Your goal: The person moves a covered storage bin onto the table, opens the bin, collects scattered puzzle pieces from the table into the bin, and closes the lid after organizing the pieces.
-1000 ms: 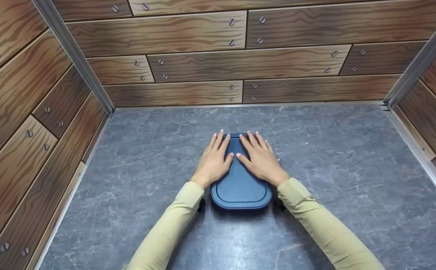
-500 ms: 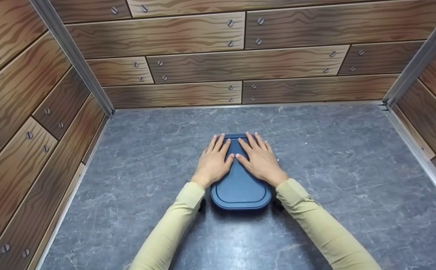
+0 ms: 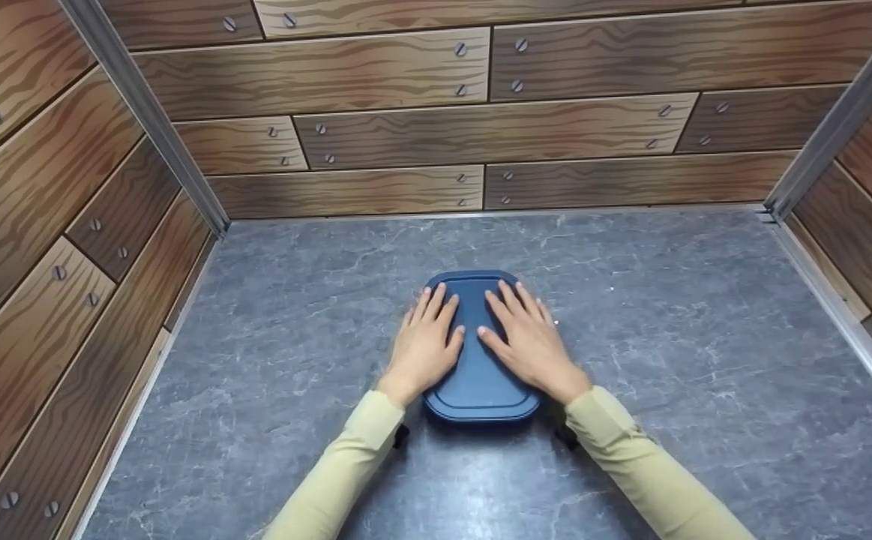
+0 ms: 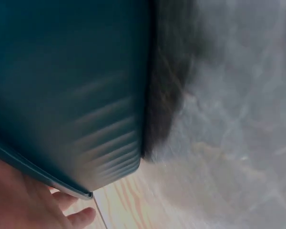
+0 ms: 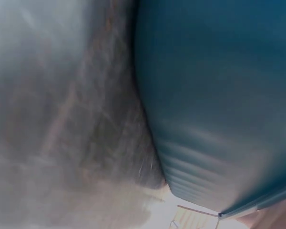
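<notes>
Grey counter (image 3: 668, 337): flat, unclenched hands (image 3: 424, 349) (image 3: 533, 349) now nearer on blue lid (image 3: 478, 382).

The head view is evenly and fairly brightly lit, with soft, diffuse light that seems to come from above. The grey marbled tabletop (image 3: 668, 322) shows a faint sheen near the bottom edge but no hard glare. Short, dark shadows sit under the near rim of the blue container (image 3: 478, 375) and beneath both sleeves. The picture is sharp, though the wood-patterned walls (image 3: 38, 225) lean outward at the sides from wide-angle distortion. Both wrist views are dimmer and heavily blurred: the container's side is streaked, and the tabletop beside it is soft and out of focus.
</notes>
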Demonstrator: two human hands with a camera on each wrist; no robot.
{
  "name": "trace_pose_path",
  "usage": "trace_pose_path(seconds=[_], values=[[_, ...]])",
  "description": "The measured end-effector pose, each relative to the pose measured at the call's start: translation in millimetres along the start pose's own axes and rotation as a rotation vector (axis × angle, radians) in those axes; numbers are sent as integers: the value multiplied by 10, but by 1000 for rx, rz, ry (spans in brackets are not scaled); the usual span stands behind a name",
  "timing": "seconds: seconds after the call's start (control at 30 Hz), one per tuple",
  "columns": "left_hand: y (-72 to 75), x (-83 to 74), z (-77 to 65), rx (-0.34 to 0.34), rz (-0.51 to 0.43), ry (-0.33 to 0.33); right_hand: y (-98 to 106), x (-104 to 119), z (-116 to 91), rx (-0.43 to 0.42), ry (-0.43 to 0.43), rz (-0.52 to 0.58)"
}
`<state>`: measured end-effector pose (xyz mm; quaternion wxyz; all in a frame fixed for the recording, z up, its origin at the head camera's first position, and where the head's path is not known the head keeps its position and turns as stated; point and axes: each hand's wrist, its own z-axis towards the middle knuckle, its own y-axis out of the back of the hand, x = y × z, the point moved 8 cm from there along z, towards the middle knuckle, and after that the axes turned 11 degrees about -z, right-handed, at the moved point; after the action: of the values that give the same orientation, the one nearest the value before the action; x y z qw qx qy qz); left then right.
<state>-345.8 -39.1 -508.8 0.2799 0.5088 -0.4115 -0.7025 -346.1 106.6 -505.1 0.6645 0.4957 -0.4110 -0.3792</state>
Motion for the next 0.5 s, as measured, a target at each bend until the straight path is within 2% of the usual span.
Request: trace_pose_path(seconds=[0.13,0.3,0.5], values=[[-23,-7,-71,11,-7,-5,-17,12,-69,10,3,-14],[-59,19,-87,20,-4,1,-34,12,-86,11,-4,-1],[-43,22,-111,10,-18,0,14,-9,-115,-27,-27,33]])
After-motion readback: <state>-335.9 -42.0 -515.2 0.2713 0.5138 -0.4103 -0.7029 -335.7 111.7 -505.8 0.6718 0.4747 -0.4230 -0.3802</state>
